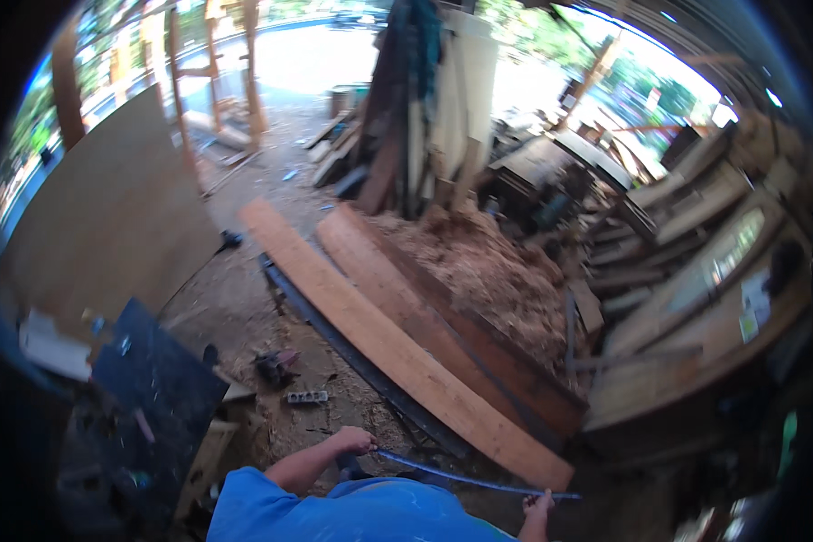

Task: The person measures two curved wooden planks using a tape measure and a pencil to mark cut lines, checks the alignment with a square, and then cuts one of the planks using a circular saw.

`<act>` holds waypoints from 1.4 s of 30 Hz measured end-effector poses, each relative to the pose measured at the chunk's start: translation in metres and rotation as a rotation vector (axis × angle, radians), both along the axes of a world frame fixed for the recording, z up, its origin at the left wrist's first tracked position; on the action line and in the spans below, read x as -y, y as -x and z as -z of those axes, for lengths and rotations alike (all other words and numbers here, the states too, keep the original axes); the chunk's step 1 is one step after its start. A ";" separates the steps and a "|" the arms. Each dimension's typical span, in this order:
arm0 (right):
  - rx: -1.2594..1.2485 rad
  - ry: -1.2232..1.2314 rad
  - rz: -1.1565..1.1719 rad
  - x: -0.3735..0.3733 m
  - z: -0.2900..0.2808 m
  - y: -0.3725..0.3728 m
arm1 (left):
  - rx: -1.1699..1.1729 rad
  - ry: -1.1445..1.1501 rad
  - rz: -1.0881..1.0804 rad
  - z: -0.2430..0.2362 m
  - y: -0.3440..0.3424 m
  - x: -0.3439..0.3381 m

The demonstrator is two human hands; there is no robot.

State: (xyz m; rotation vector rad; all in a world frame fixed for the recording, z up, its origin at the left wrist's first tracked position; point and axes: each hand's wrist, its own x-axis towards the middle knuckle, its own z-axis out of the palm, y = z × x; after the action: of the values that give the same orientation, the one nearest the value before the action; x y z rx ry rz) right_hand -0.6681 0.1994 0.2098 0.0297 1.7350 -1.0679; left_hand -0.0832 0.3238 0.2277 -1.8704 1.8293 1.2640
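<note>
Thin strip: stretched between the two hands, low in the view, with a slight curve, passing near the close end of the plank; a measuring tape is suggested, but this cannot be confirmed.
Left hand: one end of the strip is gripped in closed fingers.
Right hand: the strip is pinched in narrowed fingers, a short tail left sticking out; whether the plank is touched cannot be told.
Plank: laid slantwise, flanked by a dark beam on the left and a brown board on the right.
Progress: the strip is judged to be drawn out already; it is not laid along the plank's length, and no mark or fresh cut can be made out.
Surroundings: a shavings heap is seen beyond the board, and a power strip on the floor.
</note>
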 end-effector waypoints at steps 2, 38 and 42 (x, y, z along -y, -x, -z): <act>-0.008 -0.097 -0.169 -0.051 0.000 -0.044 | 0.028 -0.018 0.099 -0.007 -0.001 0.024; -0.076 -0.240 -0.659 -0.162 0.133 -0.015 | 0.082 -0.071 0.186 0.044 0.143 0.254; -0.029 -0.288 -0.736 -0.091 0.126 -0.031 | 0.125 -0.051 -0.029 0.026 0.090 0.203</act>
State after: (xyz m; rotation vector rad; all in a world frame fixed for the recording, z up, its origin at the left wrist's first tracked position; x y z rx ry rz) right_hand -0.6367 0.2909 0.0843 -0.4144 1.7011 -0.2803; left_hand -0.1731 0.1209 0.2017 -1.9087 1.6970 1.1640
